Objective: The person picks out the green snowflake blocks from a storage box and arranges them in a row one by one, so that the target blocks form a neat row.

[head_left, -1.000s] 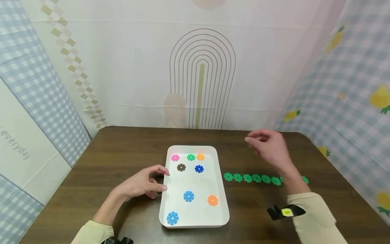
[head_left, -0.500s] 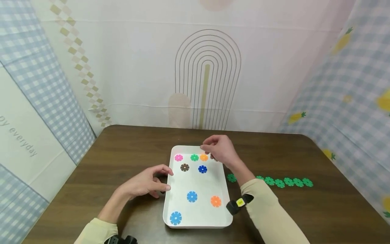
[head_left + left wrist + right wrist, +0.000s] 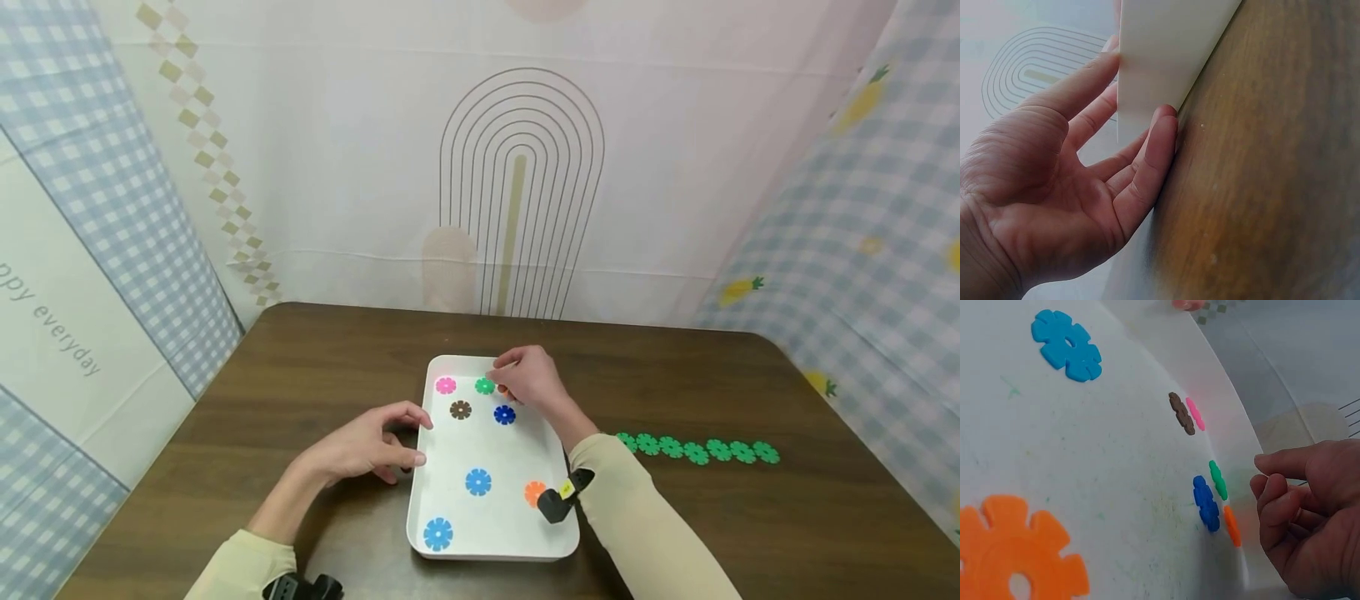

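A white tray (image 3: 510, 533) lies on the brown table with several flower-shaped snowflake discs in it. My left hand (image 3: 360, 450) rests at its left wall, thumb and index fingertip touching the rim, the other fingers against the wall outside. Over the far end my right hand (image 3: 531, 382) hovers with loosely bent fingers and nothing visible in them. Nearest to it are a green disc (image 3: 484, 385) and an orange disc (image 3: 1232, 525), the latter mostly covered in the head view. A dark blue disc (image 3: 504, 415), a brown disc (image 3: 461, 410) and a pink disc (image 3: 446, 386) lie close by.
Nearer in the tray are two light blue discs (image 3: 477, 482) and a larger orange disc (image 3: 535, 492), partly covered by the right wrist camera (image 3: 558, 502). Right of the tray runs a row of green discs (image 3: 696, 452), its left end hidden by the right arm. Printed cloths hang around the table.
My right hand has swung left from above the green row to the tray's far end, then lowered towards the green and orange discs. The left hand stays at the tray's edge.
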Available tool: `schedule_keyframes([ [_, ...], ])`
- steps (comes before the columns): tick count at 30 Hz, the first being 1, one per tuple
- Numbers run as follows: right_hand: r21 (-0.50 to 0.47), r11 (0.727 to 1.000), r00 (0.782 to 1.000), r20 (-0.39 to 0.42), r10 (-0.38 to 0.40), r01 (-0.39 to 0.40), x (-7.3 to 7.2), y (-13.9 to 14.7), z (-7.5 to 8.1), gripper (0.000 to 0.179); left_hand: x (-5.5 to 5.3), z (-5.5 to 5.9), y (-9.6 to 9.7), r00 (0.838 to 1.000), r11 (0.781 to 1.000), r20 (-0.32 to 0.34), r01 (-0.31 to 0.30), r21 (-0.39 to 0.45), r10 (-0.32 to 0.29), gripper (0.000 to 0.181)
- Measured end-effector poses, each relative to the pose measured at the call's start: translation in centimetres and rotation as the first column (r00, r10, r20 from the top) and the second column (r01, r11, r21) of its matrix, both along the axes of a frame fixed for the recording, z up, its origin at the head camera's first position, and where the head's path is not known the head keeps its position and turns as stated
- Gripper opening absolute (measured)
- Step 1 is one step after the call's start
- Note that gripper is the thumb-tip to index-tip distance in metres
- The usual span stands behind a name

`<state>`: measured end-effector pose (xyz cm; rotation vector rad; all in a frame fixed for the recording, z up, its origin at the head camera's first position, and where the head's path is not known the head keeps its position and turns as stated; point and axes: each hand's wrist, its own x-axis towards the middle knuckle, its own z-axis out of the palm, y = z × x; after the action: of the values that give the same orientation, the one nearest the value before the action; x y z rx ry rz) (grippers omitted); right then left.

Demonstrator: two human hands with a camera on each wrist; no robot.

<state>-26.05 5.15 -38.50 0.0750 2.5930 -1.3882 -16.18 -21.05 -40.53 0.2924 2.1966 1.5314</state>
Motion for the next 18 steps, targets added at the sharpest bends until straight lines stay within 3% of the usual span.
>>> schedule_keyframes([
  [8, 0.113, 0.993, 1.000, -0.004, 0.013, -0.012, -0.5, -0.8, -1.0, 0.022, 0.0, -0.1, 0.0, 1.000, 1.000, 0.002, -0.003, -0.003, 0.003, 0.045],
  [14, 0.278, 0.960, 0.997, -0.059, 0.059, -0.040, -0.2, -1.4, -1.7, 0.027, -0.1, -0.1, 0.0, 1.000, 1.000, 0.001, -0.002, 0.000, 0.002, 0.045],
  [18, 0.312, 0.949, 0.993, -0.089, 0.074, -0.043, -0.2, -1.6, -2.0, 0.029, -0.2, -0.2, 0.0, 1.000, 1.000, 0.004, -0.004, 0.000, 0.004, 0.046],
])
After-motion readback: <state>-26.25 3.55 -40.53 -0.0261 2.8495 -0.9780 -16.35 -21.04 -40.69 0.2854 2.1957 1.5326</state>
